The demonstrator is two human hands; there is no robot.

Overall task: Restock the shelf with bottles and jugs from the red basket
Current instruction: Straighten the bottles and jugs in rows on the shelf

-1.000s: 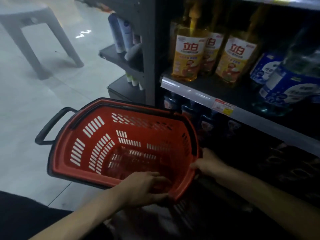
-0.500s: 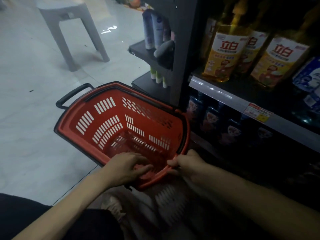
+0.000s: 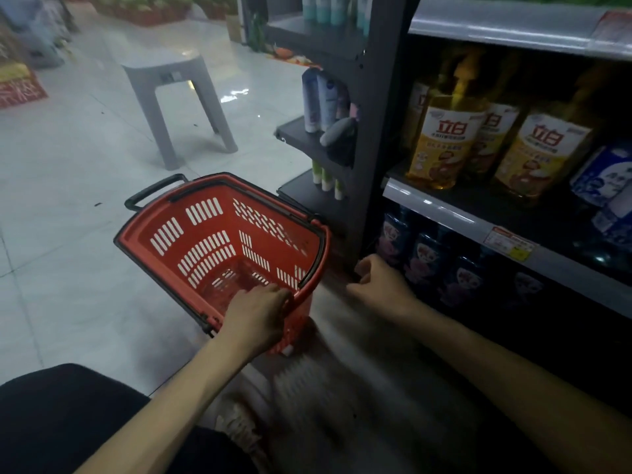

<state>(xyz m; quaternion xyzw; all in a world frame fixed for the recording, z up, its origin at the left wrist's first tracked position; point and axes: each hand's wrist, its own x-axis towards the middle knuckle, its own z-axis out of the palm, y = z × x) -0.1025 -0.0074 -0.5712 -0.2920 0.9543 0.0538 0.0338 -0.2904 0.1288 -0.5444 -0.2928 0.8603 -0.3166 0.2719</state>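
Observation:
The red basket (image 3: 219, 234) sits tilted on the floor beside the shelf unit, with nothing visible inside it. My left hand (image 3: 254, 318) grips its near rim. My right hand (image 3: 379, 285) hovers off the basket, to its right, fingers loosely curled and holding nothing, close to the dark blue jugs (image 3: 427, 261) on the bottom shelf. Yellow detergent bottles (image 3: 444, 142) stand on the middle shelf (image 3: 441, 208), with blue-and-white jugs (image 3: 605, 179) to their right.
A grey plastic stool (image 3: 171, 97) stands on the tiled floor behind the basket. A dark end rack (image 3: 307, 138) holds tubes and small bottles. My knee in dark cloth (image 3: 68, 415) fills the lower left. Red crates line the far wall.
My right hand has let go of the basket rim and moved right toward the bottom shelf. The basket has shifted left and away from the shelf, still held by my left hand.

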